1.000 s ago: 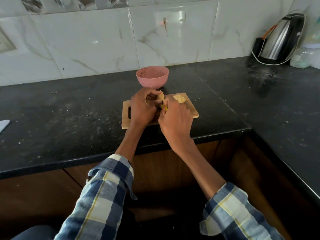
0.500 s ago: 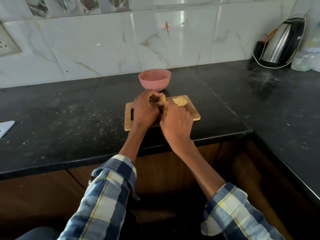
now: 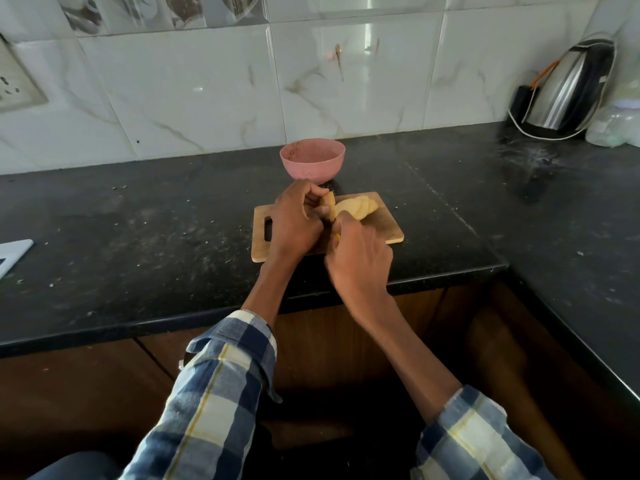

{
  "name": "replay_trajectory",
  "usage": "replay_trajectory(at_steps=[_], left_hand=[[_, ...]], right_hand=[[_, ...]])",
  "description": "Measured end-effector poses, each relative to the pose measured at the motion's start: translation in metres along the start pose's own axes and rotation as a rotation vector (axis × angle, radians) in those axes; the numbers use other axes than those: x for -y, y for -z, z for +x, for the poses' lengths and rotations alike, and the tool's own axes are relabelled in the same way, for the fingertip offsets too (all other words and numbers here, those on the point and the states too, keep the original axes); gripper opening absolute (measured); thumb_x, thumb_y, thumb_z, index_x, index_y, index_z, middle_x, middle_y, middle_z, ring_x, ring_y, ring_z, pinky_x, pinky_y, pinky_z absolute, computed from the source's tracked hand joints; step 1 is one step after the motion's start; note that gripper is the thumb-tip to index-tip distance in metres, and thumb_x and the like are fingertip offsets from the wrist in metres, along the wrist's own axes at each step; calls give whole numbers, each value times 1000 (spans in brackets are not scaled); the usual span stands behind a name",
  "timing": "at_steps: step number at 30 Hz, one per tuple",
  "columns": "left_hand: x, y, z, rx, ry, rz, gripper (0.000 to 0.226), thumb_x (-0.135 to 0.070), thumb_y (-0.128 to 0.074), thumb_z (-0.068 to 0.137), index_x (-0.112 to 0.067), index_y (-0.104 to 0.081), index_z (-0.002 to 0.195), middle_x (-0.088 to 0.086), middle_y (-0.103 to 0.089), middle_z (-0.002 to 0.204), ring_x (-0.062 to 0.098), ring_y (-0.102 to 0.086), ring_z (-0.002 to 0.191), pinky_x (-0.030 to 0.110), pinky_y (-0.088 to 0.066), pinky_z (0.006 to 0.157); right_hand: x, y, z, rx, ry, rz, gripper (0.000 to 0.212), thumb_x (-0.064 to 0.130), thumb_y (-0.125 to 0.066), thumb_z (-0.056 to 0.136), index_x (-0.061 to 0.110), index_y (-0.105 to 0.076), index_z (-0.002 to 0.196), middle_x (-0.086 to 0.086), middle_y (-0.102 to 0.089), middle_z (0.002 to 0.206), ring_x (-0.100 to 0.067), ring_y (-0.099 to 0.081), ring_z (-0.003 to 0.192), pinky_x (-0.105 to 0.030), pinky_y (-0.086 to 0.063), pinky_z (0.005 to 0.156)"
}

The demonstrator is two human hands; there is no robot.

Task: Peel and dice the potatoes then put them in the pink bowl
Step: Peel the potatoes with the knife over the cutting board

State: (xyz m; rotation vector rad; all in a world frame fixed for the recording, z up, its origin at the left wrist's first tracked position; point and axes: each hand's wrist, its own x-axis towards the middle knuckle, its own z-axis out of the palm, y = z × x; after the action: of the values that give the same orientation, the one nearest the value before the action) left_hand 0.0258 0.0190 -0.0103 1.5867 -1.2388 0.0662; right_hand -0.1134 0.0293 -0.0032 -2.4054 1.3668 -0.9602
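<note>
A small wooden cutting board point(image 3: 384, 230) lies on the black counter, with several pale potato slices point(image 3: 356, 207) fanned out on its far right part. My left hand point(image 3: 294, 223) grips the remaining piece of peeled potato point(image 3: 328, 202) upright on the board. Close beside it, my right hand point(image 3: 356, 261) holds a knife with a yellow handle point(image 3: 336, 236); the blade is hidden behind the fingers. The pink bowl point(image 3: 311, 162) stands just behind the board and looks empty.
A steel kettle point(image 3: 568, 91) with its cord leans in the back right corner beside a plastic bag point(image 3: 616, 128). A white object point(image 3: 12, 252) lies at the counter's left edge. A wall socket point(image 3: 14, 86) sits on the tiled wall.
More potato slices now lie fanned on the board to the right of my hands. Both hands stay at the same spot on the board; my view has tilted slightly.
</note>
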Motion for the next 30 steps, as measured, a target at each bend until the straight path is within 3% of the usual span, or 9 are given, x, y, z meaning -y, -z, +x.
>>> replay_trajectory(at_steps=[3,8,16,21,30], left_hand=[[1,-1,1,6,-6,18,23,5,-74,84,-12,-70,98,-10,-70,93,-3,-64,90,7,-47,76],[2,-1,-1,-1,-22,28,25,4,-75,82,-15,-68,97,-7,-71,95,1,-65,89,12,-50,77],[6,-2,1,-1,-30,39,26,4,-75,80,-13,-69,97,-8,-70,96,1,-65,88,17,-53,79],[7,-2,2,7,-22,61,25,0,-77,83,-17,-66,97,-7,-68,97,1,-63,89,15,-49,77],[8,-3,2,12,-30,80,22,-3,-75,85,-15,-64,100,-5,-67,98,1,-62,89,18,-49,78]], right_hand=[[-2,1,-3,2,-6,6,21,19,-68,96,23,-60,114,-1,-71,102,-24,-68,98,-42,-52,74],[0,0,3,-18,-13,43,12,19,-63,97,22,-60,109,-4,-71,99,-27,-68,93,-39,-47,66],[2,0,8,-3,6,21,14,17,-61,98,19,-60,111,-7,-71,102,-30,-68,97,-36,-40,66],[-8,7,-9,-24,32,6,18,21,-70,95,24,-59,108,1,-70,94,-20,-69,88,-42,-58,72],[-17,16,-7,-51,-2,128,15,25,-73,93,27,-59,98,11,-61,88,-10,-64,78,-36,-58,66]])
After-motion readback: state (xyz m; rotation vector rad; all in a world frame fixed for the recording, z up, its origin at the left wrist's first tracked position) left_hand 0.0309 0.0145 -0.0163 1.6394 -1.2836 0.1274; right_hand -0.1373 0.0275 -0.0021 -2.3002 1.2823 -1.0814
